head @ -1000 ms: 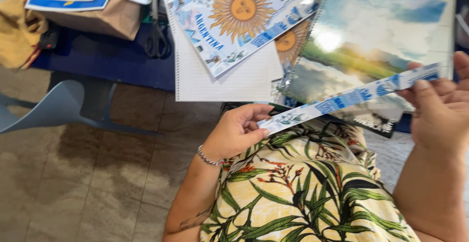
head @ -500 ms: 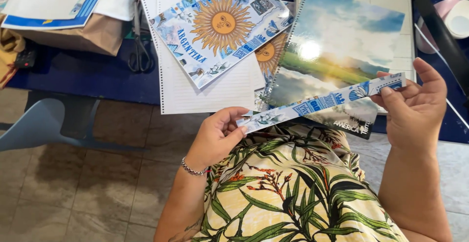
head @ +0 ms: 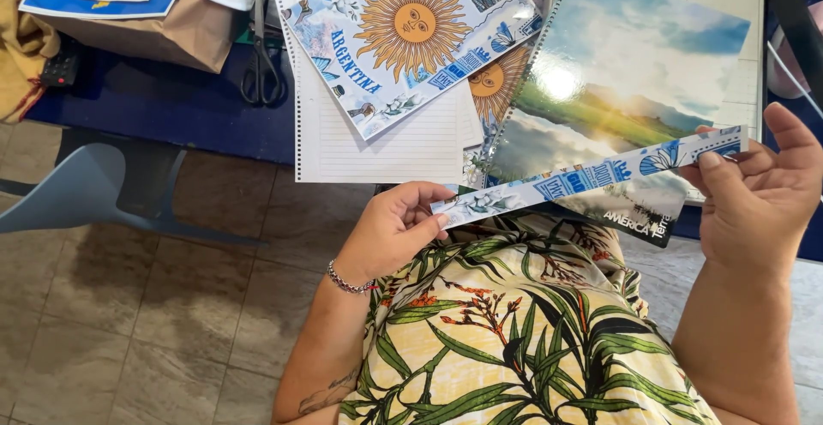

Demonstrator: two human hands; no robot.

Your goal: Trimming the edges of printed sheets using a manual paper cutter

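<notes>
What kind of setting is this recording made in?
Probably a home craft or scrapbooking desk: a blue-covered table holds black-handled scissors, a lined spiral notebook and a sun-printed decorative paper sheet, while both hands stretch a narrow blue-and-white printed paper strip.

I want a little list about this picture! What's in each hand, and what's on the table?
left hand: pinches one end of the paper strip
right hand: pinches the other end
strip: long, blue and white, held stretched above the lap
table: blue top
on table: sun-print sheet over a lined notebook, a sky-cover notebook, scissors, a brown bag
wrist: bead bracelet on the left
</notes>
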